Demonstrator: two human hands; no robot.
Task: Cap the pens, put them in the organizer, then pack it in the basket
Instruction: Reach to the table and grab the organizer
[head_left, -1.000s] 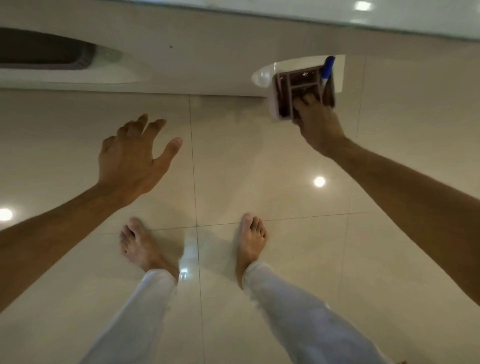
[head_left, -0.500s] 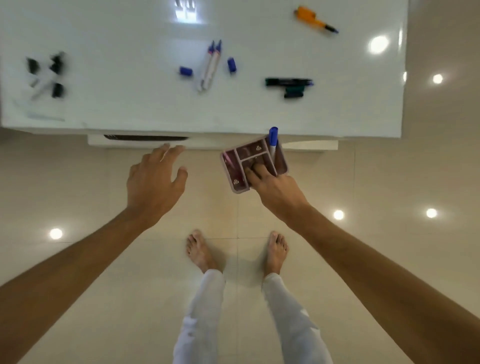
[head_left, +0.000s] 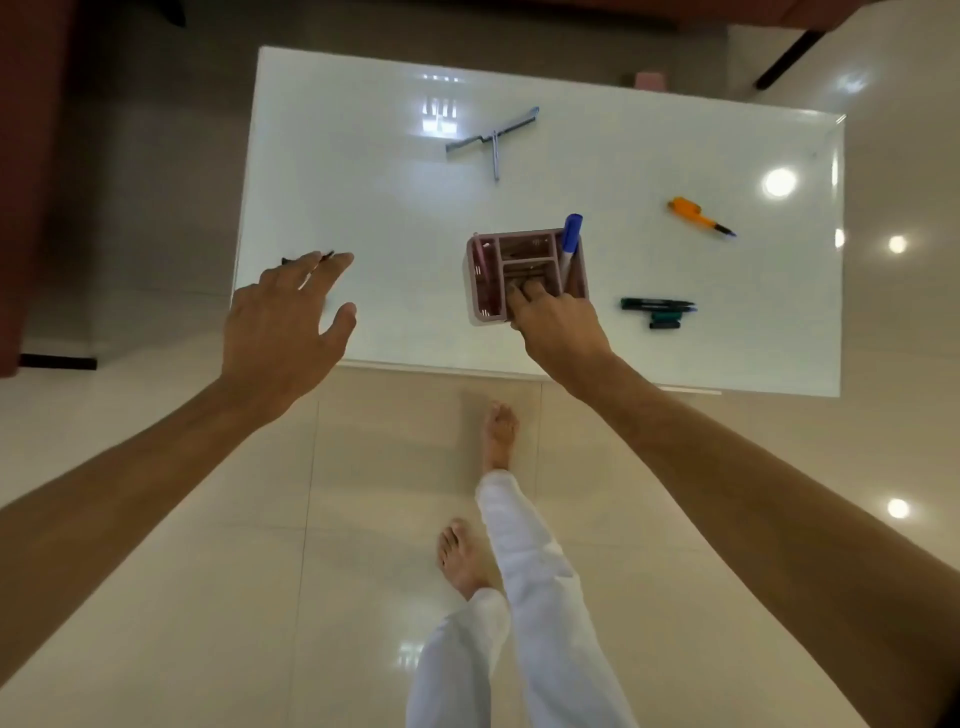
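My right hand (head_left: 558, 332) grips the near wall of a pink divided organizer (head_left: 485, 275), fingers hooked into a compartment, over the white table (head_left: 363, 208). A blue-capped marker (head_left: 570, 240) stands in the organizer's right slot. My left hand (head_left: 283, 325) hovers open with fingers spread over the table's near left corner, above a black pen (head_left: 311, 258) that it mostly hides. An orange pen (head_left: 698, 216) lies at the right. A dark green pen with its cap beside it (head_left: 657, 307) lies right of the organizer. No basket is in view.
A grey metal stand-like piece (head_left: 493, 139) lies near the table's far side. A pink object (head_left: 649, 80) peeks past the far edge. Dark red furniture (head_left: 21, 182) stands at the left. My bare feet and white trousers (head_left: 519, 571) are on the glossy tiled floor.
The view has tilted up from the floor to the whole table. My right hand has carried the organizer from below the table edge to over the tabletop. My left hand has reached forward to the left corner.
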